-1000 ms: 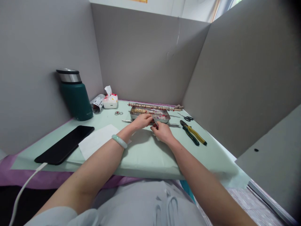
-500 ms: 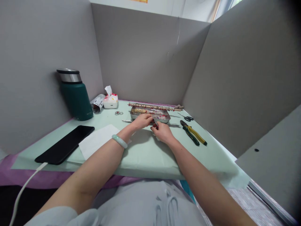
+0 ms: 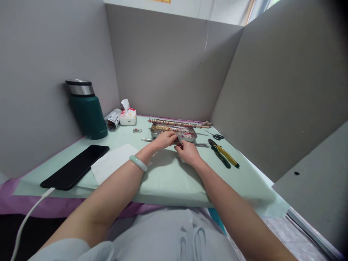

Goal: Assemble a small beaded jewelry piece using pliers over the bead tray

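Note:
My left hand (image 3: 164,140), with a pale green bangle (image 3: 138,163) on its wrist, is closed with the fingertips pinched together. Facing it, my right hand (image 3: 188,151) is closed too, and a thin silvery piece (image 3: 179,140) shows at its fingertips, pointing toward the left fingers. Whatever the left fingers pinch is too small to make out. Just behind both hands lies a metal tray (image 3: 193,138) filled with gold, silver and red beaded pieces. Thin metal rods (image 3: 201,145) lie on the table in front of the tray, partly hidden by my hands.
Rods strung with red-beaded rings (image 3: 176,124) rest across the tray's back. Yellow-green pliers (image 3: 224,154) and scissors (image 3: 216,137) lie to the right. Leftward are a phone (image 3: 76,166), white paper (image 3: 114,163), a green bottle (image 3: 88,112), a tissue box (image 3: 128,117) and small rings (image 3: 137,130).
Both hands hold nearly the same pose over the same spot. Nothing else has visibly moved.

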The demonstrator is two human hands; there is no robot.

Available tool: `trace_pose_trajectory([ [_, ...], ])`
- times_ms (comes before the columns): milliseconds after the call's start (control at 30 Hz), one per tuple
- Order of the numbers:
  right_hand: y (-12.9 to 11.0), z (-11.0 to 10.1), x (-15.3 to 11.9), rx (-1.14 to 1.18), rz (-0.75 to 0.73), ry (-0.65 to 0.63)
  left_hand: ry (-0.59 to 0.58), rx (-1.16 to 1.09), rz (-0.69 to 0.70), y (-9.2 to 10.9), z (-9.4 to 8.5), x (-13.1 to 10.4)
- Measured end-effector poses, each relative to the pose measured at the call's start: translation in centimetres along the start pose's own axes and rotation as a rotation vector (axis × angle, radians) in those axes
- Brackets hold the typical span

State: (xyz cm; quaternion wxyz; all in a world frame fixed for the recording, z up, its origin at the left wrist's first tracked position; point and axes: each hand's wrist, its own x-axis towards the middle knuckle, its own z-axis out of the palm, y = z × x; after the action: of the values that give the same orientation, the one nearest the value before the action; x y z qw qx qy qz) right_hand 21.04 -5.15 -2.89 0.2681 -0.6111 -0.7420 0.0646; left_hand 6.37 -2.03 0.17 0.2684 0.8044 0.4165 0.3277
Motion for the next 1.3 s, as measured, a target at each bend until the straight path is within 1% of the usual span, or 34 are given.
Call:
trace_pose_trajectory([
  [367, 0.0, 0.0, 0.1, -0.024, -0.004, 0.025, -0.001, -0.024, 0.024, -0.5, 0.2, 0.2],
  [700, 0.3, 0.2, 0.3, -0.069, 0.014, 0.056, -0.001, -0.016, 0.009, -0.6, 0.3, 0.4],
  [867, 0.3, 0.2, 0.3, -0.037, 0.024, 0.063, 0.011, -0.013, 0.024, -0.7, 0.4, 0.4],
  [1067, 0.0, 0.0, 0.2, 0.06, -0.006, 0.029, 0.053, -0.066, 0.048, -1.6, 0.5, 0.9],
  [1300, 0.1, 0.1, 0.2, 0.03, -0.014, 0.052, 0.059, -0.048, 0.06, -1.8, 0.4, 1.1],
])
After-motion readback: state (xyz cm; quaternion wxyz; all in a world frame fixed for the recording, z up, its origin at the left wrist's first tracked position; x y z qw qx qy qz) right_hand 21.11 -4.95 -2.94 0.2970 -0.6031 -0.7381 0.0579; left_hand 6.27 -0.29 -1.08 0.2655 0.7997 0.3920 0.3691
